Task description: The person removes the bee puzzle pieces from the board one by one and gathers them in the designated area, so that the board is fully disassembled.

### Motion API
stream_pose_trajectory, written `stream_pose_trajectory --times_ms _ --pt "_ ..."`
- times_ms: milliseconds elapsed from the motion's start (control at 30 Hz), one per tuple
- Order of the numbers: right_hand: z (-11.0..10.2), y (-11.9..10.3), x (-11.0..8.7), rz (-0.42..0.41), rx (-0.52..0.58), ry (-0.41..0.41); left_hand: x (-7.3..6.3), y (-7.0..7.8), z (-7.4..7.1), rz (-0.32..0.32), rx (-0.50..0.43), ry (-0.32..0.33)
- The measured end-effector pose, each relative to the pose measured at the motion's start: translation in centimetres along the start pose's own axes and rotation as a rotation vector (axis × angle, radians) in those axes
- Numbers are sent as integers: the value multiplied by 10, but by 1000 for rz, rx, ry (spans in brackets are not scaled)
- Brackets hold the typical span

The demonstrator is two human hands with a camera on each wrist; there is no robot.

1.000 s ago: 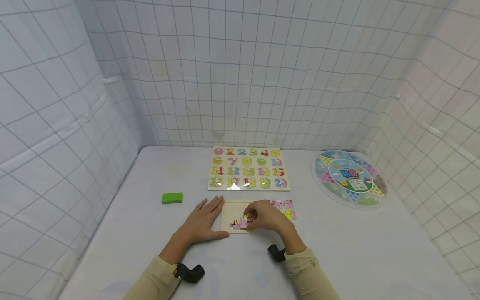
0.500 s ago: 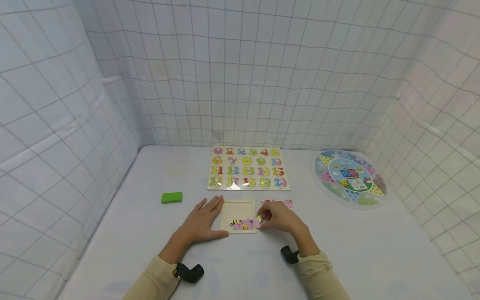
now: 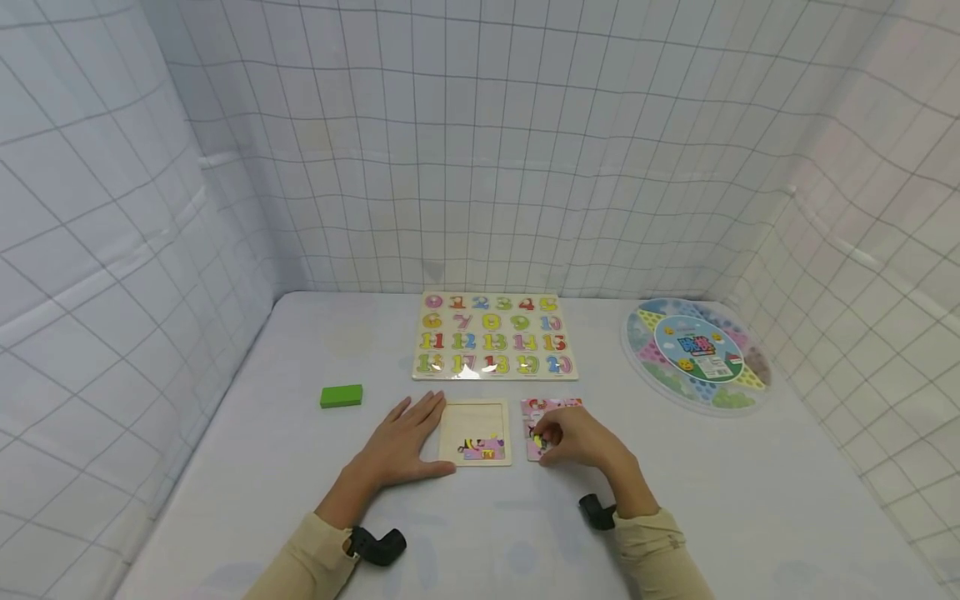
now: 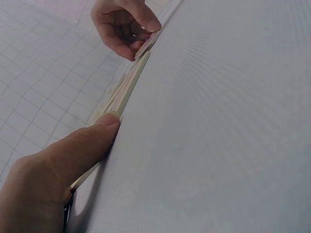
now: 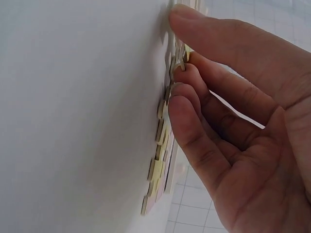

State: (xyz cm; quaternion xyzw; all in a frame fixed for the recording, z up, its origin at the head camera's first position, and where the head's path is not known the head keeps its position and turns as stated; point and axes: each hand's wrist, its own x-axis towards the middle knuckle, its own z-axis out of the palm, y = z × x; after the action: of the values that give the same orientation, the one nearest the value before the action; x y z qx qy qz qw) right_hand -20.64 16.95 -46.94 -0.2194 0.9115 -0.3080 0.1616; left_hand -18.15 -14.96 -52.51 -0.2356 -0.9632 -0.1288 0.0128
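A small square wooden puzzle tray lies in front of me, with a few pink and yellow jigsaw pieces along its lower edge. My left hand rests flat with fingers spread against the tray's left side; in the left wrist view its thumb presses the tray's edge. To the right of the tray, my right hand pinches a pink jigsaw piece between thumb and fingers, low over the table. Other joined jigsaw pieces lie beneath and behind this hand, partly hidden by it.
Behind the tray lies a number puzzle board printed 0 to 20. A green block sits left of my left hand. At the back right is a round, plastic-wrapped game board. Grid-patterned cloth walls enclose the table.
My right hand has moved right, from over the tray to the loose pieces beside it, carrying the pinched jigsaw piece out of the tray. The left hand stays in place.
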Motion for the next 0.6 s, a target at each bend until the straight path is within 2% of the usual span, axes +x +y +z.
stream_pose_trajectory --times_ms 367,600 --pt "0 0 -2 35 38 -24 0 1 -2 1 -7 -13" --pt "3 -1 -2 30 12 -14 -1 3 -3 -3 -1 -15"
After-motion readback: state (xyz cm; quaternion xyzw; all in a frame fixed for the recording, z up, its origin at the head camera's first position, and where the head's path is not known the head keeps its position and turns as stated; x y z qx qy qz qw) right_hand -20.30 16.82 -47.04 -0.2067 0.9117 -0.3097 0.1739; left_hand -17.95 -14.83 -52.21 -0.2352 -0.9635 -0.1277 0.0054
